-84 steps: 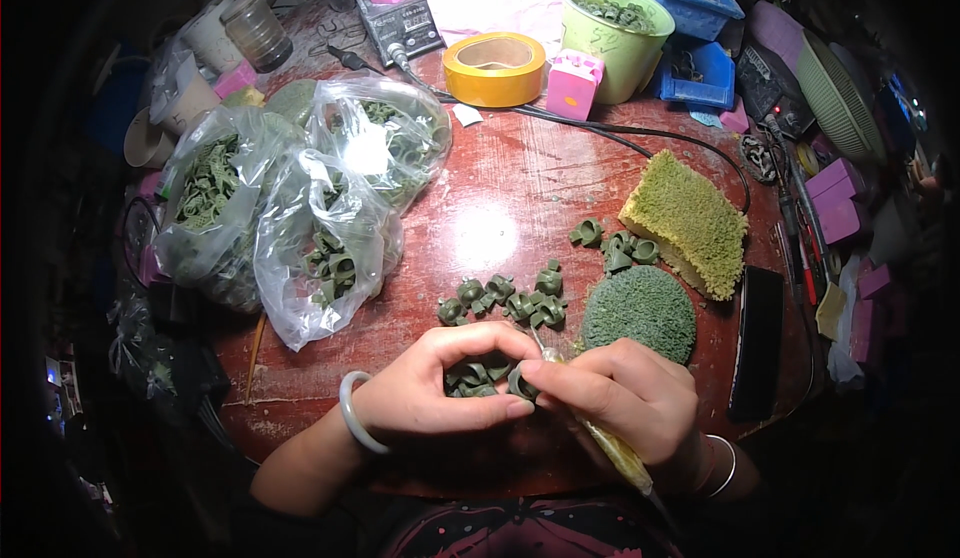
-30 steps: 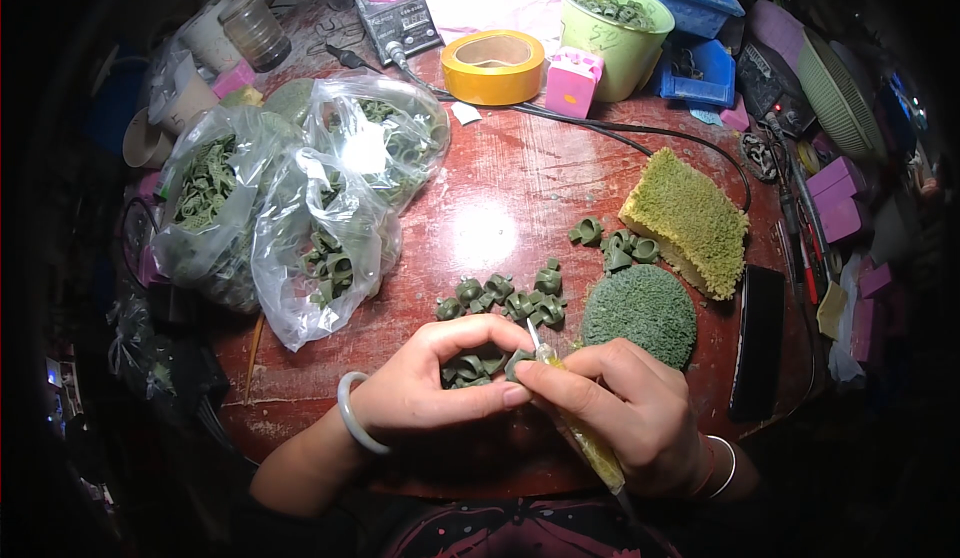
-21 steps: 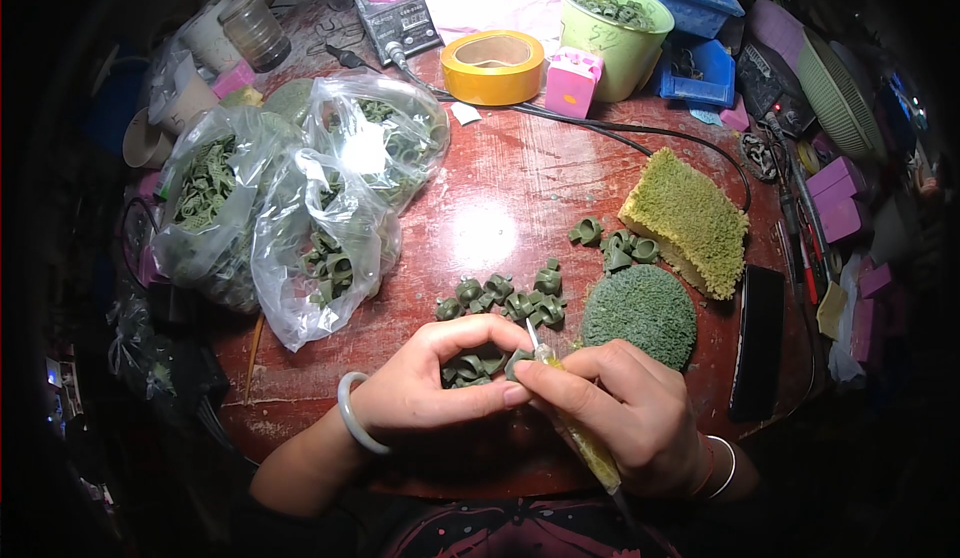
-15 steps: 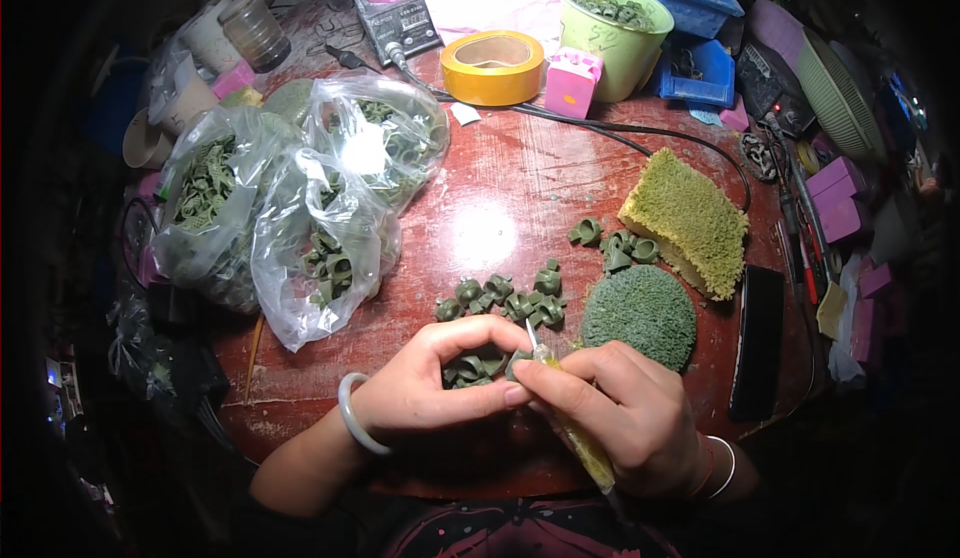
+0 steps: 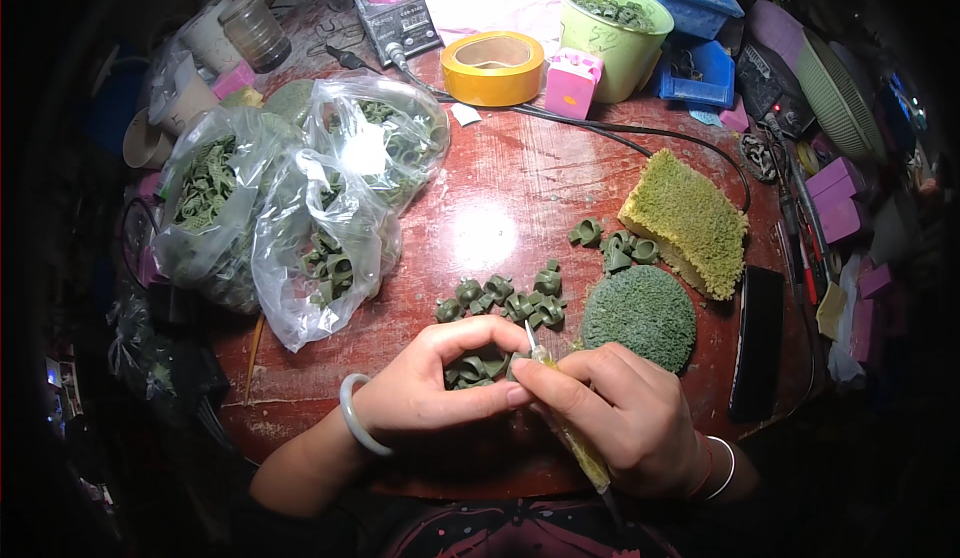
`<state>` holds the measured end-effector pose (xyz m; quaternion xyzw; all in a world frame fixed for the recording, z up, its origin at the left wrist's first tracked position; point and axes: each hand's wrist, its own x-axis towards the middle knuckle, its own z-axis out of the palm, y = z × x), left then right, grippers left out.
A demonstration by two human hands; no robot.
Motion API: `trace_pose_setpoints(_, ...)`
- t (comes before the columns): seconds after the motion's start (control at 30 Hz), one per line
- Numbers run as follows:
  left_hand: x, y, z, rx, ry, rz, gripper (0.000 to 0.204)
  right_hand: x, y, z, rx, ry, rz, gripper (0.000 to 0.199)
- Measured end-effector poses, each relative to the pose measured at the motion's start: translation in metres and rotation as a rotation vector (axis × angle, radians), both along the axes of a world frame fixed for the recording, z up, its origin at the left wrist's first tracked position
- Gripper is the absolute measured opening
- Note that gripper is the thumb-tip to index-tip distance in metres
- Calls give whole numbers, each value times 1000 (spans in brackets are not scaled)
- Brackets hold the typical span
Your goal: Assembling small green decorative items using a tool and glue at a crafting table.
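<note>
My right hand (image 5: 630, 408) grips a slim craft knife (image 5: 575, 438) with a yellow-wrapped handle, its thin pointed metal tip aimed up and away from me. Between the thumb and forefinger of my left hand (image 5: 440, 378) is a small green wax piece (image 5: 517, 360), partly hidden by my right thumb. The knife's tip stands close beside this piece; I cannot tell if they touch. Several loose green wax rings (image 5: 500, 298) lie just beyond my fingers, and more rings (image 5: 478, 366) show through the gap of my left hand.
Clear plastic bags (image 5: 330, 228) of green pieces sit at left. On the right are a round green scrubbing pad (image 5: 640, 318), a yellow sponge (image 5: 690, 223) and a black phone (image 5: 757, 343). Behind stand orange tape (image 5: 492, 83), a pink box (image 5: 573, 86) and a green bucket (image 5: 640, 53); black cables (image 5: 640, 138) cross there.
The rear end of the knife has swung very slightly to the left. My hands otherwise hold nearly the same pose, and the things on the table have not moved.
</note>
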<state>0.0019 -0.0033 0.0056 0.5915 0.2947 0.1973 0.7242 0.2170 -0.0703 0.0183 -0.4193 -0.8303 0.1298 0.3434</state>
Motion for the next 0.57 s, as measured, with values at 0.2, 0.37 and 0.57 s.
trace_pose_setpoints(0.2, 0, 0, 0, -9, 0, 6, 27, 0, 0, 0, 3, -5, 3, 34)
trace_pose_setpoints(0.37, 0, 0, -1, -24, -12, 5, 27, 0, 1, 0, 8, 2, 2, 34)
trace_pose_setpoints(0.57, 0, 0, 1, -37, 10, -3, 27, 1, -1, -1, 10, -16, 0, 36)
